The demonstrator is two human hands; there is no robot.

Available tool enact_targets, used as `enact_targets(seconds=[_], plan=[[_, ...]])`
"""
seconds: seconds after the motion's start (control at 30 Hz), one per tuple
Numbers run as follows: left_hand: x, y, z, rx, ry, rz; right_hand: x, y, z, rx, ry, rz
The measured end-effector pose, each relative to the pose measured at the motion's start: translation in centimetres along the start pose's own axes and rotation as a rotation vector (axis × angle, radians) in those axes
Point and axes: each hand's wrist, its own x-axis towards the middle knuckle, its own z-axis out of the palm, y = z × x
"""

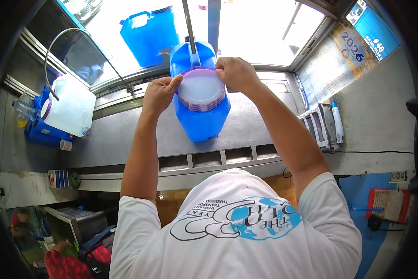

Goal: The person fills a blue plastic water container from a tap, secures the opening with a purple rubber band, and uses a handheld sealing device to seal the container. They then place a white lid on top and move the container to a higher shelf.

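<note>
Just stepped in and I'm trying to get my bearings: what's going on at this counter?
A person in a white T-shirt stands at a metal counter with both hands on the mouth of a blue water jug. The left hand and right hand pinch the edges of a round white cap with a purple seal band on its opening. A white jug lies to the left, another blue jug behind.

Bare counter (139, 135) beside blue jug (200, 118)
</note>
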Motion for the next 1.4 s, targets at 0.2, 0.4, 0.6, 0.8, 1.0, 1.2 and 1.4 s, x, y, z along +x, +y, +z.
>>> enact_targets(seconds=[0.2,0.4,0.6,0.8,1.0,1.2,1.4], plan=[[0.4,2.7,0.6,0.178,0.067,0.225,-1.6,5.2,0.1,0.291,0.169,0.098],[-0.6,8.1,3.4,0.58,-0.099,0.443,-11.8,30.0,-4.7,-0.239,0.521,0.34],[-0.6,7.6,3.7,0.62,-0.149,0.335,-24.7,42.0,-7.5,-0.534,0.129,1.076],[-0.8,7.6,3.3,0.66,-0.156,0.329,-28.7,49.1,-6.0,-0.486,0.073,1.005],[-0.4,9.0,3.3,0.685,-0.216,0.293,-31.5,53.5,-5.7,-0.067,0.149,0.905],[-0.5,10.7,3.2,0.725,-0.258,0.16,-27.6,43.7,-8.3,1.181,0.281,0.968],[-0.3,12.7,3.3,0.732,-0.317,0.096,-23.0,31.5,-7.2,1.55,-0.005,0.514]])
